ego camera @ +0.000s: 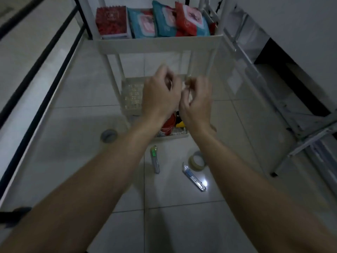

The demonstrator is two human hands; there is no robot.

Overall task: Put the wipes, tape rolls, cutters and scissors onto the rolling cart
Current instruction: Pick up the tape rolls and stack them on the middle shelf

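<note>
The white rolling cart (158, 45) stands ahead of me. Its top shelf holds a red pack (111, 21) and several teal and red wipes packs (164, 20). My left hand (160, 94) and my right hand (197, 101) hover close together over the middle shelf (132, 94), fingers curled and blurred. Something small and pale shows between them, but I cannot tell what it is. A red tape roll (168, 123) and a yellow-and-black item (179, 122) lie on the lowest shelf. On the floor lie a grey tape roll (108, 135), a green cutter (155, 159), a clear tape roll (197, 160) and a blue cutter (194, 177).
A wall with dark rails (36, 73) runs along the left. A clear plastic drawer unit (259, 57) and a white metal frame (310, 136) stand on the right. The floor is pale tile, and a bright light spot reflects beside the blue cutter.
</note>
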